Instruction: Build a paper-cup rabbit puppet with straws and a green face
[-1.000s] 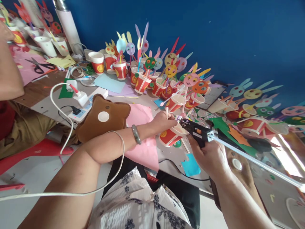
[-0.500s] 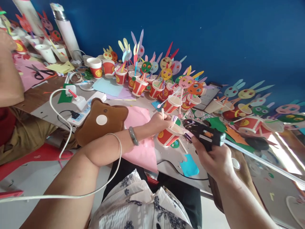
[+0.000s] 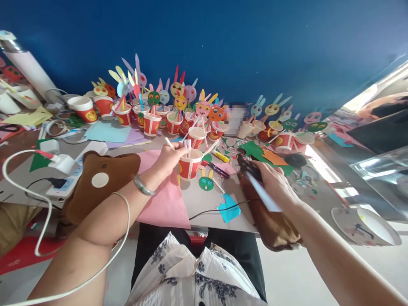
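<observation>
My left hand (image 3: pixel 170 159) is closed at the left rim of a red-and-white paper cup (image 3: pixel 188 170), pressing a short pale purple piece (image 3: pixel 188 146) against it. A thin white stick (image 3: pixel 169 143) pokes out between its fingers. Wrapped round a black glue gun (image 3: pixel 250 168), my right hand (image 3: pixel 274 180) is to the right of the cup, over a brown plush cushion (image 3: pixel 270 225). A translucent glue stick (image 3: pixel 263 193) juts from the back of the gun. Near the cup's base lies a green paper rabbit face (image 3: pixel 206 182) with yellow ears.
Several finished cups with paper rabbit faces (image 3: pixel 203 108) line the blue wall. Pink paper (image 3: pixel 162 204) and a brown bear-shaped cushion (image 3: pixel 105 170) lie left, beside a power strip (image 3: pixel 75 170). A white cable (image 3: pixel 126 221) crosses my left arm. Pens (image 3: pixel 218 169) and blue scraps (image 3: pixel 229 208) lie nearby.
My right hand has drawn the glue gun away from the cup and lowered it over the brown cushion. My left hand stays at the cup rim. The view has turned right.
</observation>
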The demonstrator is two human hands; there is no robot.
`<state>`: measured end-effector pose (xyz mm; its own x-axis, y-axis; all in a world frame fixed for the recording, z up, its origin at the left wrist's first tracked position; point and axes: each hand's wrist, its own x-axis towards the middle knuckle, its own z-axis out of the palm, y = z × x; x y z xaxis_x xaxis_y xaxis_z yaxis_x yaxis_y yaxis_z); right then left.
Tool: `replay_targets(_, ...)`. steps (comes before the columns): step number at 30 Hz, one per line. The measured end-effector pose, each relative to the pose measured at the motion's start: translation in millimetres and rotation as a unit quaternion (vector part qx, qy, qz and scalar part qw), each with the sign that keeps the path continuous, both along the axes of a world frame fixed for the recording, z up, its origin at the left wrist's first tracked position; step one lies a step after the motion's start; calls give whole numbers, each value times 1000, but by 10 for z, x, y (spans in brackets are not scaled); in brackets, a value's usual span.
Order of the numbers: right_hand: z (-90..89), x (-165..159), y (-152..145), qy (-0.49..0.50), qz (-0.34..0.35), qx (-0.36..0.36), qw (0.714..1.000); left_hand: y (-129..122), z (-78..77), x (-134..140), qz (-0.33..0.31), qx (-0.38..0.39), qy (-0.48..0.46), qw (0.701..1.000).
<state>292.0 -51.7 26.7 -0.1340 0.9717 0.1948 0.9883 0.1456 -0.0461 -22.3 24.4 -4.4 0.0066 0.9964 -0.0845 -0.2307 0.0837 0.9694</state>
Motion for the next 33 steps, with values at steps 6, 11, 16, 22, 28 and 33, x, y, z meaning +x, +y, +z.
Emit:
replay_targets(6, -321, 1, 232, -60, -35, -45, 997, 5, 73, -19, 47, 9, -16, 999)
replay_targets(11, -368, -55, 346, -77, -47, -58, 994, -5, 105, -15, 43, 0, -37, 998)
replay_targets(16, -249, -363, 197, -39, 68, 43, 996, 4, 82, -10, 45, 20, -32, 998)
replay_targets(22, -260, -824, 152, 26, 182, -97, 978, 17, 54, -13, 51, 36, -29, 998)
replay_targets(28, -299, -840, 329, -31, 92, -100, 990, 4, 57, -11, 18, 18, -27, 999)
replay_targets(33, -303, -850, 354, -71, 59, -161, 983, -11, 65, 5, 17, 32, -31, 999)
